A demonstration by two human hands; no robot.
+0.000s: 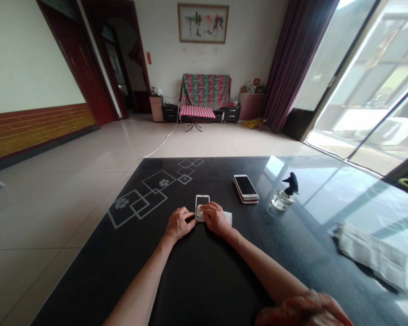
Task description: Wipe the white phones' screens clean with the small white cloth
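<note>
A white smartphone lies screen up on the dark glossy table, in front of me. My left hand is at its left side, fingers curled, with the thumb against the lower left edge. My right hand presses a white cloth onto the screen, its fingers bent over the cloth. The lower part of the phone is covered by the cloth and fingers. Part of the cloth sticks out to the right under my hand.
Right of the hands lies a stack of phones, the top one white. A clear spray bottle with a black trigger head stands beyond it. A folded greyish-white cloth or paper lies near the right side. The table's left edge borders the tiled floor.
</note>
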